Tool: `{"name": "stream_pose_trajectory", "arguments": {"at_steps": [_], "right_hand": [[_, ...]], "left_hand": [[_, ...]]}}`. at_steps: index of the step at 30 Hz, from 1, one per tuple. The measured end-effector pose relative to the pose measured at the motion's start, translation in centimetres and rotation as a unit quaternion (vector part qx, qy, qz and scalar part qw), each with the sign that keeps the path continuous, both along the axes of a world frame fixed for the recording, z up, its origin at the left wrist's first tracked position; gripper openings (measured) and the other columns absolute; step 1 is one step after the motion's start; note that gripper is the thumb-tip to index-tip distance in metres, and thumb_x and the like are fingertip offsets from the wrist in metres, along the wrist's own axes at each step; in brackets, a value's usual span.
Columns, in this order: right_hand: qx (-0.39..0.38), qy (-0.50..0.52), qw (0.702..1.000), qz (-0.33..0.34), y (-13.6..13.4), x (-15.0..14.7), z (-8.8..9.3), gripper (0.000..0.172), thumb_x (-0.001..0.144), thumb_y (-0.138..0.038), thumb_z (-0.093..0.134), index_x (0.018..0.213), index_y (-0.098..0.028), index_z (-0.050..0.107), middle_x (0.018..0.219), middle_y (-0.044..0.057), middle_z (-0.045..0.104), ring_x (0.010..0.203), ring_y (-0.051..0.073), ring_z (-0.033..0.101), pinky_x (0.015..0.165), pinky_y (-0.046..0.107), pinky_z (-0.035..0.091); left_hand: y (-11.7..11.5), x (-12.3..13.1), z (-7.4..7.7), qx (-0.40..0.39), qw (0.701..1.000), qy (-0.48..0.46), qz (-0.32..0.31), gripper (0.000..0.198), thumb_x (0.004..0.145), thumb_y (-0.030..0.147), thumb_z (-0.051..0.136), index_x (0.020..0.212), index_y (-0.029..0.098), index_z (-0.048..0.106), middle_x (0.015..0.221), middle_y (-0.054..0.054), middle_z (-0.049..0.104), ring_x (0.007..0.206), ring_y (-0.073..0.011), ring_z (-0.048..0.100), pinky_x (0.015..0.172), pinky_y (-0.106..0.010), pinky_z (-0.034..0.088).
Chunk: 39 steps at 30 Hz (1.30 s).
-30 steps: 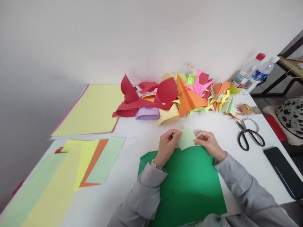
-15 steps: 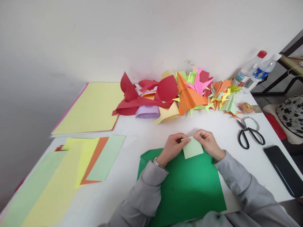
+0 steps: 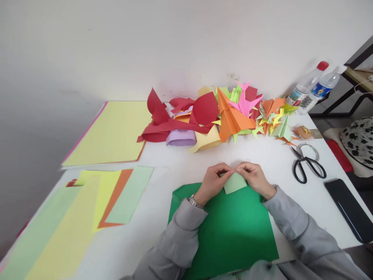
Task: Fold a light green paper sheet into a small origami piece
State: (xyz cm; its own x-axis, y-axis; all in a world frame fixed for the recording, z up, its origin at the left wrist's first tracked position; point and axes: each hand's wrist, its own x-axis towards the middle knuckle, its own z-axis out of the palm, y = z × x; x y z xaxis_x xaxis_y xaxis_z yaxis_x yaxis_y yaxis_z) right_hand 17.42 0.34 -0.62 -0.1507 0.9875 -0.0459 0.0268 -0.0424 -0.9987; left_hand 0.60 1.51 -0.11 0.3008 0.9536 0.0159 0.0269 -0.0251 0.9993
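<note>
A small pale green piece of paper is pinched along its far edge by both hands. My left hand grips its left part between thumb and fingers, and a metal watch circles that wrist. From the other side, my right hand pinches the same far edge, its fingertips close to those of the left. The fingertips hide most of the far edge. Beneath the paper and both forearms lies a large dark green sheet with a folded upper left corner.
Folded paper planes and curled red paper are heaped at the back. Yellow sheets and pale green strips lie left. To the right are black-handled scissors, a phone and two bottles.
My fingertips have come closer together at the paper's far edge. Both hands have dipped slightly, and less of the paper shows.
</note>
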Motion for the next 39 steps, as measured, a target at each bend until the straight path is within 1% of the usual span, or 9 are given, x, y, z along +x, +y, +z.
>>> {"name": "stream_pose_trajectory", "arguments": {"at_steps": [5,10,16,21,26,30,36,39], "right_hand": [[-0.007,-0.008,1.000,0.008,0.0,0.1,-0.3,0.026,0.075,-0.047,0.068,0.073,-0.021,0.070,0.063,0.000,0.062,0.058,0.014,0.050,0.057,0.027,0.040],[0.002,-0.014,1.000,0.020,0.0,0.1,-0.1,0.025,0.076,-0.046,0.067,0.074,-0.020,0.069,0.065,0.000,0.061,0.060,0.014,0.049,0.058,0.027,0.039],[-0.011,0.002,1.000,-0.002,0.1,0.0,0.3,0.031,0.074,-0.049,0.068,0.068,-0.019,0.064,0.056,-0.003,0.052,0.054,0.012,0.041,0.053,0.025,0.034],[-0.017,0.014,1.000,0.005,0.1,0.0,0.3,0.031,0.074,-0.047,0.068,0.065,-0.019,0.060,0.057,-0.003,0.050,0.054,0.011,0.042,0.054,0.025,0.034],[-0.035,0.033,0.998,-0.034,0.3,0.3,-0.1,0.033,0.067,-0.043,0.075,0.058,-0.019,0.055,0.052,-0.004,0.049,0.049,0.010,0.041,0.050,0.025,0.033],[-0.031,0.048,0.997,-0.042,0.4,0.3,0.1,0.035,0.065,-0.042,0.078,0.055,-0.019,0.053,0.051,-0.005,0.049,0.049,0.010,0.043,0.050,0.025,0.033],[-0.038,0.094,0.994,-0.048,0.4,0.4,-0.1,0.033,0.068,-0.039,0.076,0.056,-0.018,0.053,0.052,-0.005,0.053,0.048,0.009,0.043,0.047,0.022,0.033],[-0.040,0.093,0.994,-0.049,0.5,0.6,-0.2,0.032,0.070,-0.039,0.075,0.058,-0.019,0.053,0.053,-0.005,0.053,0.047,0.008,0.043,0.047,0.022,0.032]], "left_hand": [[-0.1,0.1,0.0,0.010,1.000,0.005,0.012,0.025,0.076,0.034,0.065,0.061,0.014,0.062,0.063,-0.002,0.057,0.060,-0.0125,0.051,0.057,-0.024,0.041],[-0.1,0.1,0.0,0.038,0.999,0.025,0.013,0.024,0.076,0.031,0.064,0.058,0.015,0.061,0.061,-0.002,0.058,0.060,-0.0128,0.051,0.058,-0.025,0.041],[-0.2,0.3,-0.5,0.022,0.998,0.007,0.063,0.021,0.070,0.031,0.071,0.057,0.015,0.064,0.058,-0.001,0.058,0.056,-0.0117,0.050,0.053,-0.024,0.039],[-0.3,0.3,-0.5,0.034,0.995,0.015,0.095,0.024,0.068,0.032,0.074,0.055,0.016,0.063,0.056,0.000,0.056,0.053,-0.0109,0.048,0.051,-0.024,0.037],[-0.3,0.1,0.0,0.043,0.989,0.027,0.141,0.031,0.064,0.033,0.077,0.049,0.016,0.057,0.051,0.002,0.052,0.050,-0.0098,0.045,0.050,-0.024,0.036],[-0.3,0.1,0.2,0.022,0.991,0.008,0.129,0.034,0.064,0.035,0.077,0.047,0.016,0.055,0.051,0.003,0.051,0.050,-0.0090,0.043,0.049,-0.023,0.035],[-0.1,0.0,0.5,-0.048,0.989,-0.049,0.130,0.030,0.060,0.032,0.079,0.048,0.014,0.058,0.051,0.003,0.052,0.050,-0.0082,0.042,0.048,-0.022,0.034],[0.0,-0.2,0.5,-0.050,0.991,-0.059,0.113,0.028,0.062,0.030,0.078,0.049,0.014,0.059,0.052,0.003,0.053,0.051,-0.0082,0.042,0.049,-0.022,0.034]]}}
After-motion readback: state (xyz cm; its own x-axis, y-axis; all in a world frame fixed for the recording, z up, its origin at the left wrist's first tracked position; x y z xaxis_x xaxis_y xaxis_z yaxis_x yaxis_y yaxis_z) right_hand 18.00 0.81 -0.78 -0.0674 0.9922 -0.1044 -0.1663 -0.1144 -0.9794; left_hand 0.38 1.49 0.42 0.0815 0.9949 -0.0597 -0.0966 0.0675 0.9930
